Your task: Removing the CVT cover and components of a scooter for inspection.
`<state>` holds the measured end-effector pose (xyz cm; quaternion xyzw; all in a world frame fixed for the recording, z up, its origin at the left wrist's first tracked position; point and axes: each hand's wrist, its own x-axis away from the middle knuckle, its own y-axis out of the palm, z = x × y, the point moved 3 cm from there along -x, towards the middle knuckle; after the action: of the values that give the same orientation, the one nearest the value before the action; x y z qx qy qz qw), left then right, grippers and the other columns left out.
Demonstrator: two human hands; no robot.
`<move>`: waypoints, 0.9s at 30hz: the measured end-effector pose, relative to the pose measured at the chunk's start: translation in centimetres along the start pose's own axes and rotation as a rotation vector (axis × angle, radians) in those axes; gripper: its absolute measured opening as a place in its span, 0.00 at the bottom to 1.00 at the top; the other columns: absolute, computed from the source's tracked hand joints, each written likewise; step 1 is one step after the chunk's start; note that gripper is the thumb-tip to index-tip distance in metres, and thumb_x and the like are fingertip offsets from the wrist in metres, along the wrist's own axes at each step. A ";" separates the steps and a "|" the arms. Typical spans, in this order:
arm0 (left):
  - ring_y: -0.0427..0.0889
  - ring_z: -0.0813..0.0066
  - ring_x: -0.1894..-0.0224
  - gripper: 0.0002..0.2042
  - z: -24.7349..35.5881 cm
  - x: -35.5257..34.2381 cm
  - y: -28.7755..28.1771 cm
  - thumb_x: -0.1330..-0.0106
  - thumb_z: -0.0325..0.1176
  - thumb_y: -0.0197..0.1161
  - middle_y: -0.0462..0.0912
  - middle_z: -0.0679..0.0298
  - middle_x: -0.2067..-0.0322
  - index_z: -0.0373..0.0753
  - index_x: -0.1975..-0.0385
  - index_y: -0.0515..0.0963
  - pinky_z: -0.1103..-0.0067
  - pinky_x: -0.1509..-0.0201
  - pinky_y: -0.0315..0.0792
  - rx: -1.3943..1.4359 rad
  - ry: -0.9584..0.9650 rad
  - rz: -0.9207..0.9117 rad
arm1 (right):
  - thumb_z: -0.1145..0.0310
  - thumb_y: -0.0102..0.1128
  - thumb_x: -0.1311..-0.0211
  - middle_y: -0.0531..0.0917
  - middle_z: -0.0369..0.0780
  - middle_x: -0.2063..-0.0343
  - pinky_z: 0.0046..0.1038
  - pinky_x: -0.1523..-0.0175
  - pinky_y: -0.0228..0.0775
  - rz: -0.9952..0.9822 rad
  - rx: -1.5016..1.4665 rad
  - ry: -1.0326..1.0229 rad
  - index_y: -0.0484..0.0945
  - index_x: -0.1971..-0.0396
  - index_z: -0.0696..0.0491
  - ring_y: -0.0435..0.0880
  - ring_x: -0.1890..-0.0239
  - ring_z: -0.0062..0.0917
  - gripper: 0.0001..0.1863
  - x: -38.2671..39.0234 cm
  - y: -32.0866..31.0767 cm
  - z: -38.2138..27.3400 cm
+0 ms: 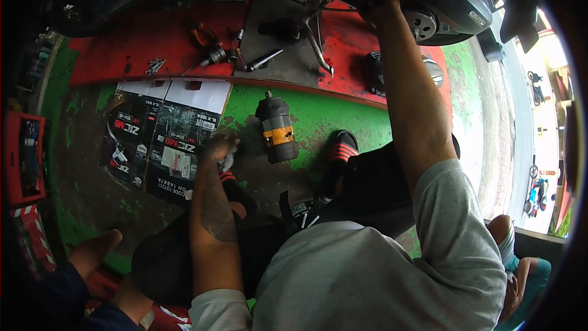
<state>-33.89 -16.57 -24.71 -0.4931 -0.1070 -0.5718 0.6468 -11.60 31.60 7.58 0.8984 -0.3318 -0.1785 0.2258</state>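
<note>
My right arm stretches up to a dark scooter [456,15], and my right hand [384,7] is at its underside. The fingers there are lost in shadow. My left hand [220,148] hangs low by my left knee, above the edge of a flattened black cardboard box [153,141]. Its fingers are curled around a small greyish thing [228,162], too blurred to name. Just right of that hand, a black canister-like cylinder [274,114] with an orange band lies on the green floor. A silver metal part [119,154] rests on the cardboard.
The scooter stands over a red platform [159,37] with a grey metal strip. On it are orange-handled pliers [204,35], a ratchet-like tool [264,60], several small metal pieces [155,65] and a stand leg [317,49]. Another person's legs [92,254] are at lower left; someone sits at lower right [527,282].
</note>
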 end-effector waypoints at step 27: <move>0.75 0.48 0.48 0.37 8.4 9.2 2.1 0.50 0.46 0.71 0.72 0.47 0.47 0.38 0.40 0.65 0.63 0.44 0.72 -0.187 0.687 0.510 | 0.60 0.61 0.42 0.77 0.45 0.51 0.35 0.54 0.76 -0.197 1.205 0.141 0.72 0.48 0.54 0.80 0.53 0.34 0.23 3.4 17.9 27.2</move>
<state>-25.63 -16.35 -15.21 -0.3412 0.2920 -0.5318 0.7180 -31.16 9.35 -6.29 0.9040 -0.2741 0.0801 -0.3180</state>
